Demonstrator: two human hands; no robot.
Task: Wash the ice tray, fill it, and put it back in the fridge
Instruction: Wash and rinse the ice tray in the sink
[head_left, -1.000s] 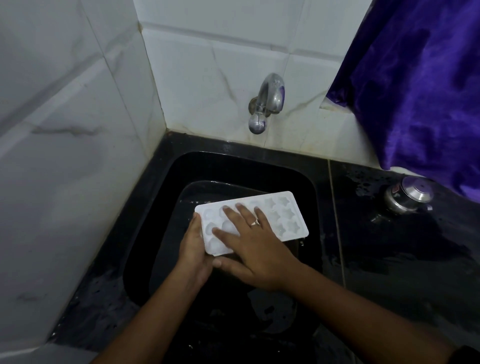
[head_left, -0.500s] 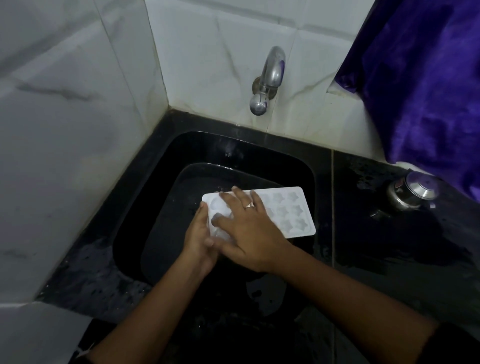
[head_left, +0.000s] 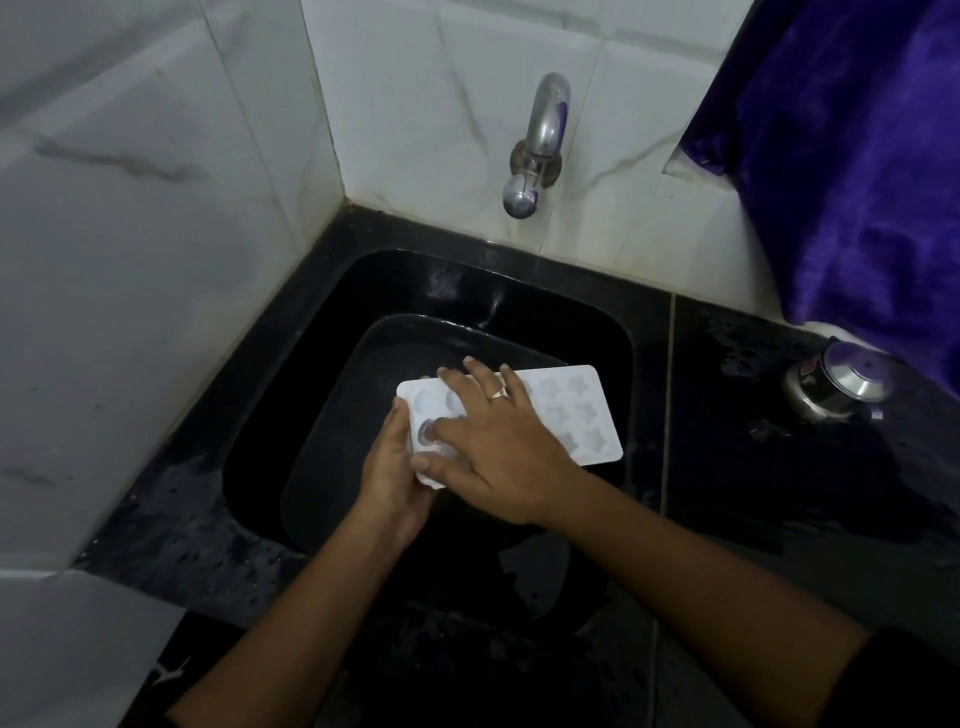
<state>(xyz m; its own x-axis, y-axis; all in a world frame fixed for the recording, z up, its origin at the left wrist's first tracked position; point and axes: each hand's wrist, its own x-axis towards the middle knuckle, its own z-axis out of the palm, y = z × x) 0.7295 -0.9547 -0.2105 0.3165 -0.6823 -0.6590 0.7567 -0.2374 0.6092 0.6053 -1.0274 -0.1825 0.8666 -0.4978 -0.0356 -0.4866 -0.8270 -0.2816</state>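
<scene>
A person's left hand (head_left: 395, 467) curled round the left end of a white plastic ice tray (head_left: 571, 410), tray held over the black sink (head_left: 270, 426) in the counter's (head_left: 727, 467) left corner, right hand (head_left: 498, 452) flat on top with fingers straight, lidded steel pot (head_left: 836, 384) near the counter's right edge

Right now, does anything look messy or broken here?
Just splashes: water drops speckle the black counter left and right of the sink. The ice tray looks whole, and no water runs from the tap.
</scene>
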